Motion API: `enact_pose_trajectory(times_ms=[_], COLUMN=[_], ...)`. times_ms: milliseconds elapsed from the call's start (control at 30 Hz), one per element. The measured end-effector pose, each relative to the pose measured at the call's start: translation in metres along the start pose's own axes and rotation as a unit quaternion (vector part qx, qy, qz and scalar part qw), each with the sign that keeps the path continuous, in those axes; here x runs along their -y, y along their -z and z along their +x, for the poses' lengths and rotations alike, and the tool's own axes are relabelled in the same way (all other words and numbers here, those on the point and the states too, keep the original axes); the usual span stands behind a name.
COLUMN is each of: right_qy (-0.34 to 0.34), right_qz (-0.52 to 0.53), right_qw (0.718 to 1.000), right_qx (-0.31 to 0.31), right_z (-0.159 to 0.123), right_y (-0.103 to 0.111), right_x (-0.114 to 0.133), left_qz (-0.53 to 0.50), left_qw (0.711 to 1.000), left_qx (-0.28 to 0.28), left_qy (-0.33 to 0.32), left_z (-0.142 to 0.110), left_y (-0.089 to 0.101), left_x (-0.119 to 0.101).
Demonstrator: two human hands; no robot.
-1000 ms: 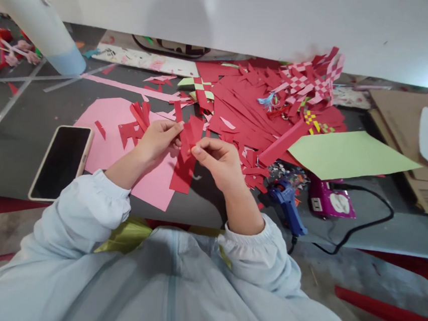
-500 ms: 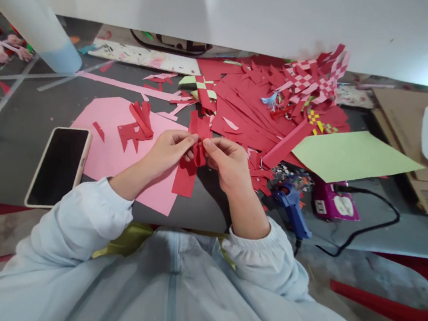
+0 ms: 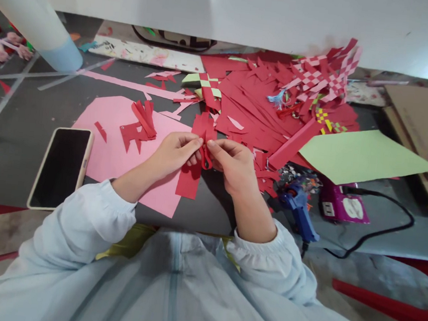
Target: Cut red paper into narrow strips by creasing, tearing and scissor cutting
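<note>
White above and pale blue below, a bottle (image 3: 41, 23) stands beyond a phone (image 3: 62, 168) at our left. Next lies a pink sheet (image 3: 104, 162) with red cut-outs (image 3: 141, 126) on it. Near its right edge our left hand (image 3: 176, 153) pinches a narrow red strip (image 3: 207, 162), bent into a loop between our hands, above a wider red paper (image 3: 188, 186). Our right hand (image 3: 233, 163) grips the same strip between thumb and fingers. Further right we have a heap of red scraps (image 3: 249, 111), a blue glue gun (image 3: 299, 214), a purple box (image 3: 340, 205) and a pale green sheet (image 3: 365, 157).
</note>
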State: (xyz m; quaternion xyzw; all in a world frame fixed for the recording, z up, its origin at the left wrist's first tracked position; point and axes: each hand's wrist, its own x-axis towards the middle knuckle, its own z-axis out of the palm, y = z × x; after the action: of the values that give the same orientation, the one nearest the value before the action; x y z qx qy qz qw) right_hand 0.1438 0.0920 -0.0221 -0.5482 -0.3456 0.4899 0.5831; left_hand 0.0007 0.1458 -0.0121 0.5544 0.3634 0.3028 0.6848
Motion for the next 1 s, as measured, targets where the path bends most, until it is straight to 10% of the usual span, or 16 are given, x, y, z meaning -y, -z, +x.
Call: enact_pose_trajectory(times_ms=[633, 1000], right_qy=[0.065, 0.1], right_qz=[-0.121, -0.113], right_qw=[0.99, 0.988], right_qx=[-0.028, 0.007], right_z=[-0.0025, -0.0009], right_y=[-0.0002, -0.001], right_x=[0.0012, 0.0039], left_qz=[0.084, 0.128], left_qw=[0.994, 0.992], left_qx=[-0.056, 0.008], left_qy=[-0.042, -0.021], left_z=[0.0017, 0.0008], left_y=[0.0063, 0.0069], left_x=[-0.0024, -0.004])
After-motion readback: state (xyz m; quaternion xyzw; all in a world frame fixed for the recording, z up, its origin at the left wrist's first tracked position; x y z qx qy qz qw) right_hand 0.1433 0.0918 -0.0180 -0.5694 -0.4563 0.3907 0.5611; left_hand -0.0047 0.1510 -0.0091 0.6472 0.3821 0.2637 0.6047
